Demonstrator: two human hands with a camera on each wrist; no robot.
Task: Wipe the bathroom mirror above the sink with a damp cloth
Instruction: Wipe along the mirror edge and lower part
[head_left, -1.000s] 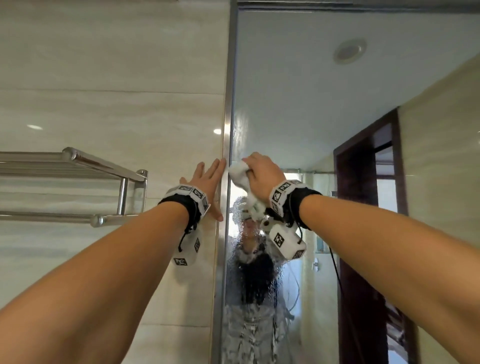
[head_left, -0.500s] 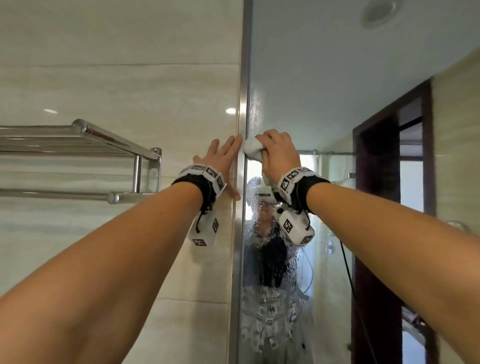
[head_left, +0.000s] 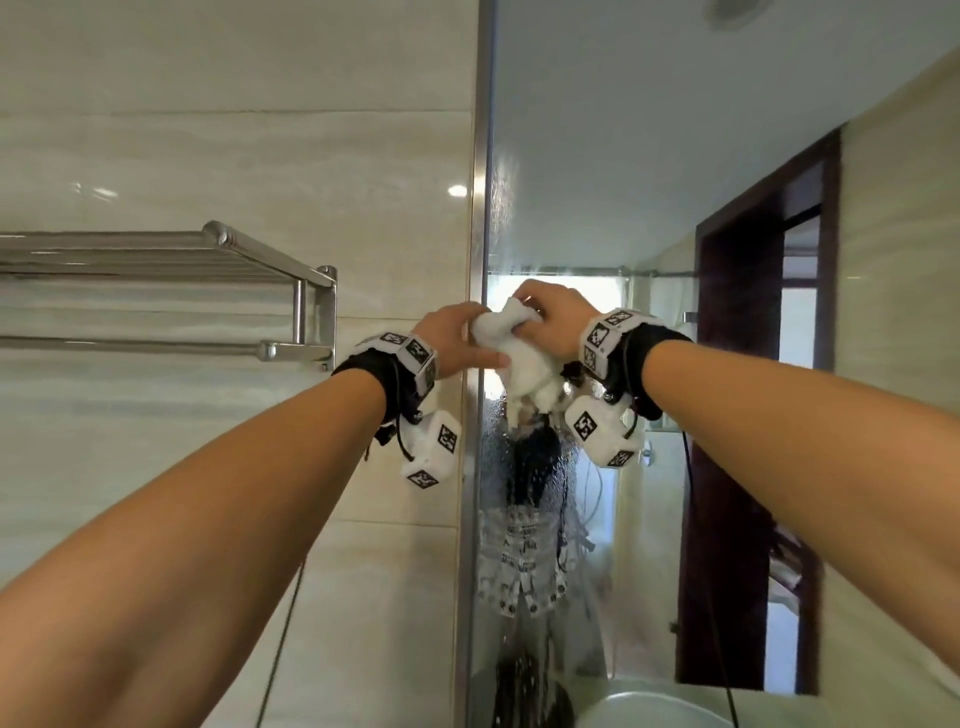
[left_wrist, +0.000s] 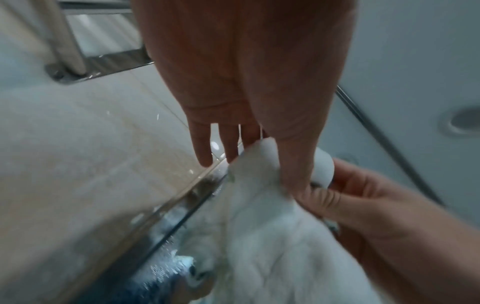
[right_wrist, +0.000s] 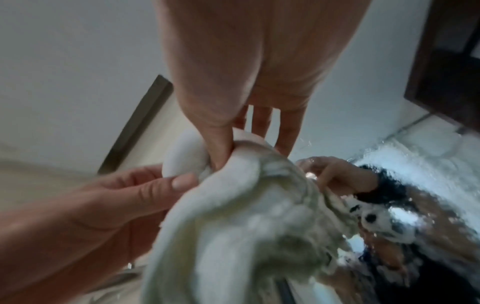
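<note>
Both hands hold a bunched white cloth (head_left: 519, 358) just in front of the mirror (head_left: 649, 156), near its left metal frame (head_left: 480, 208). My left hand (head_left: 483, 340) pinches the cloth's left fold between thumb and fingers; in the right wrist view the left hand (right_wrist: 166, 181) grips that rounded fold. My right hand (head_left: 532, 317) pinches the top of the cloth (right_wrist: 246, 226), its thumb sunk into it. From both grips the rest of the cloth (left_wrist: 272, 236) hangs down. Below the hands, water droplets (head_left: 524, 467) cover the glass.
A chrome towel rack (head_left: 208, 260) juts from the tiled wall (head_left: 234, 156) to the left of the mirror. A white sink rim (head_left: 649, 706) shows at the bottom. The mirror reflects a dark door frame (head_left: 753, 364) at the right.
Both hands have come lower along the mirror's left edge. My left hand has left the wall by the frame and taken hold of the cloth, which my right hand no longer presses against the glass.
</note>
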